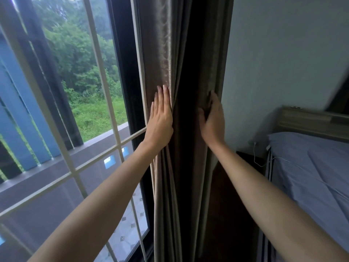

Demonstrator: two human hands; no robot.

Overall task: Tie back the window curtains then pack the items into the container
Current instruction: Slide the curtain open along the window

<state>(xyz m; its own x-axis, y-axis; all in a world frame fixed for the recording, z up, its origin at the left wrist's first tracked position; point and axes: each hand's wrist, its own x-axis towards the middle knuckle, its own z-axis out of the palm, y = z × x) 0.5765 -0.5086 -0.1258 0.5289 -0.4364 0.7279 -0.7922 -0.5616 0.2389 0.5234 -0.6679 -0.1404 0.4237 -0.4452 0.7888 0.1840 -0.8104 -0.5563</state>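
Observation:
A brown curtain hangs gathered in folds between the window and the wall. My left hand lies flat against the curtain's left side, fingers straight and pointing up. My right hand cups the curtain's right edge, its fingers curled around the folds. Both hands press the bunch from opposite sides at about the same height. No tie-back and no container are in view.
A window with pale bars and a dark frame fills the left, with a balcony rail and trees outside. A bed with a blue-grey sheet and wooden headboard stands at the right. A white cable hangs by the wall.

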